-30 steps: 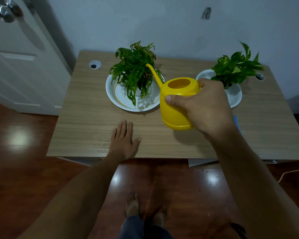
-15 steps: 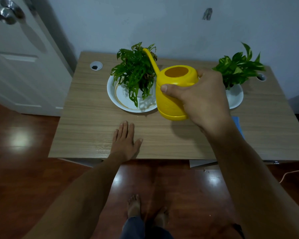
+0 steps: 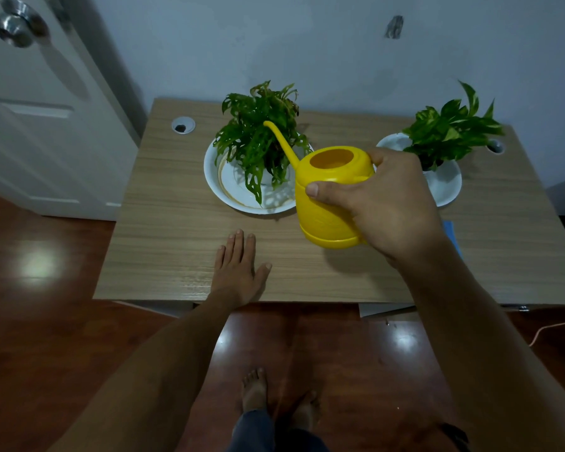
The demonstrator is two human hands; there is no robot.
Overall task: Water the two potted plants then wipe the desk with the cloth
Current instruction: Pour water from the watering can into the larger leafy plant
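My right hand [image 3: 385, 207] grips a yellow watering can [image 3: 327, 197] above the middle of the wooden desk [image 3: 163, 230]. Its thin spout [image 3: 279, 140] reaches up and left into the leaves of the left potted plant [image 3: 258, 138], which stands on a white plate [image 3: 222, 187]. The right potted plant [image 3: 450, 132] stands on a second white plate [image 3: 446, 187] behind my hand. Flat on the desk near its front edge lies my left hand [image 3: 238, 269], fingers stretched, holding nothing. A sliver of blue cloth [image 3: 452, 234] shows past my right wrist.
Two round cable holes sit in the desk's back corners, the left one [image 3: 183, 125] and the right one [image 3: 496, 146]. A white door [image 3: 40, 109] stands at the left, a pale wall behind the desk. My bare feet [image 3: 274, 396] are on glossy wooden floor.
The can rose toward the left plant half a second ago, and has since dropped a little and shifted right, with its spout still among the leaves. My left hand stayed flat.
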